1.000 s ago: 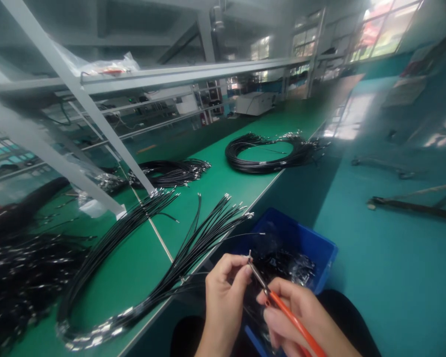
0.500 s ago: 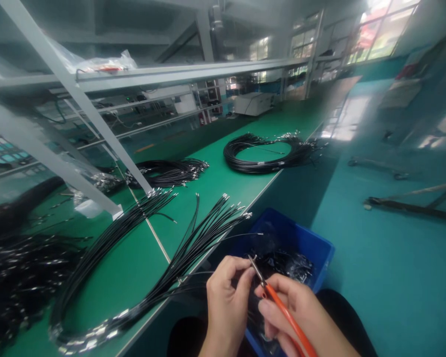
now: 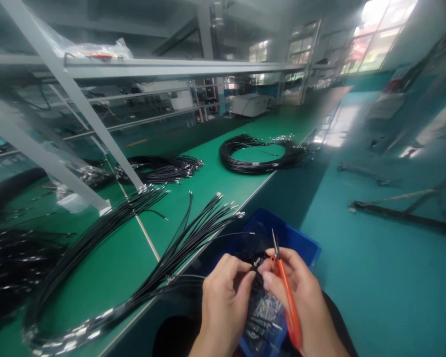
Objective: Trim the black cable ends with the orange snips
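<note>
My left hand (image 3: 225, 292) is closed in a pinch on the end of a thin black cable (image 3: 254, 262), just above a blue bin (image 3: 305, 250). My right hand (image 3: 301, 297) is wrapped round orange-handled pliers (image 3: 287, 292), whose metal tip points up. Both hands meet over the bin, thumbs almost touching. A bundle of black cables with metal ends (image 3: 159, 267) runs from the green bench (image 3: 208, 183) down toward my left hand.
A coil of black cables (image 3: 260, 153) lies further along the bench, another bundle (image 3: 159, 169) to its left. Grey shelf struts (image 3: 78, 104) slant over the bench. Small metal parts fill the bin. A teal floor (image 3: 375, 267) lies to the right.
The pliers swung from pointing left at my left fingertips to standing upright. Both hands dropped closer to the bin and the view shifted a little.
</note>
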A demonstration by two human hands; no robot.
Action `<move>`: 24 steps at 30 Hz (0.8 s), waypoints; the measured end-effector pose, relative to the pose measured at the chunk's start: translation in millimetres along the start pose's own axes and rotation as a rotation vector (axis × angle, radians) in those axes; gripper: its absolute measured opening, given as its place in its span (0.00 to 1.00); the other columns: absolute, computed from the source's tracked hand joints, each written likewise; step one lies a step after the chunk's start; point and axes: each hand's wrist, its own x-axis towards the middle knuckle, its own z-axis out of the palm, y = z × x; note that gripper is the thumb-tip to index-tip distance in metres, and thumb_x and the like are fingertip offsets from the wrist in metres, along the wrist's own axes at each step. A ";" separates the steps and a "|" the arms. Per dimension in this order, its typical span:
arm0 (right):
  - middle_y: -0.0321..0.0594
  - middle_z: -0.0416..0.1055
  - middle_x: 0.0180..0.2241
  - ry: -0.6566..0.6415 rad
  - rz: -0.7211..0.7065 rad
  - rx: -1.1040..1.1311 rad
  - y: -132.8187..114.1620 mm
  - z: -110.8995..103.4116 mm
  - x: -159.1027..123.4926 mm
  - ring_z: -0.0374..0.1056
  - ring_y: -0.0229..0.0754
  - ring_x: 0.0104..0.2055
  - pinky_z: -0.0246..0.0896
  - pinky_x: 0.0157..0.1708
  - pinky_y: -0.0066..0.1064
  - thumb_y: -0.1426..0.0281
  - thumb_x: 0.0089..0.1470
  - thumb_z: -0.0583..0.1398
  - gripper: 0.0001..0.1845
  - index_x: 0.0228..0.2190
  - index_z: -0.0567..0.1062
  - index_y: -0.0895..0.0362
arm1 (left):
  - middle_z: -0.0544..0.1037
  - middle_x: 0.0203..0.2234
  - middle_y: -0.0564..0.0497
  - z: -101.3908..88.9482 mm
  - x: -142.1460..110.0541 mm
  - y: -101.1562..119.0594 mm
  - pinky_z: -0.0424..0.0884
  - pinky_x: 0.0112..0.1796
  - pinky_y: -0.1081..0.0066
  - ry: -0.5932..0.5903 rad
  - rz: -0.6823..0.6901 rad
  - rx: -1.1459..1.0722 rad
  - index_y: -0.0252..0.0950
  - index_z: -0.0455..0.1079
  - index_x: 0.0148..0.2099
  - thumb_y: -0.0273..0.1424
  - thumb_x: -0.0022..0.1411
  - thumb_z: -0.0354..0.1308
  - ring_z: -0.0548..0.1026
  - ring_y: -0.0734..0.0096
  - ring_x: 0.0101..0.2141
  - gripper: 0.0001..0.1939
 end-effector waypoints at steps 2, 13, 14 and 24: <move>0.35 0.70 0.26 0.041 -0.006 0.056 -3.6 6.0 2.3 0.67 0.38 0.25 0.63 0.26 0.29 0.65 0.42 0.67 0.20 0.37 0.68 0.55 | 0.71 0.23 0.52 1.9 -1.4 0.6 0.62 0.26 0.74 -0.015 0.022 0.050 0.38 0.70 0.29 0.25 0.57 0.55 0.70 0.70 0.24 0.06; 0.33 0.71 0.26 0.061 -0.017 0.032 5.1 10.9 4.6 0.71 0.40 0.30 0.67 0.32 0.29 0.70 0.41 0.66 0.18 0.36 0.68 0.54 | 0.70 0.22 0.51 7.0 -3.9 1.2 0.59 0.23 0.75 0.010 0.080 0.327 0.38 0.67 0.27 0.26 0.58 0.52 0.70 0.70 0.23 0.08; 0.33 0.71 0.26 0.070 -0.034 0.022 5.9 11.4 3.9 0.71 0.40 0.31 0.67 0.32 0.29 0.70 0.41 0.65 0.18 0.36 0.68 0.54 | 0.70 0.22 0.51 6.8 -4.0 1.0 0.59 0.23 0.75 0.009 0.080 0.337 0.38 0.67 0.27 0.26 0.59 0.52 0.70 0.70 0.23 0.08; 0.41 0.75 0.31 0.248 -0.282 -0.618 8.4 15.9 -3.9 0.72 0.46 0.30 0.66 0.31 0.35 0.73 0.45 0.58 0.12 0.36 0.69 0.53 | 0.69 0.22 0.51 13.8 -9.0 -4.0 0.59 0.24 0.73 0.038 0.142 0.458 0.37 0.68 0.27 0.28 0.59 0.53 0.68 0.69 0.23 0.08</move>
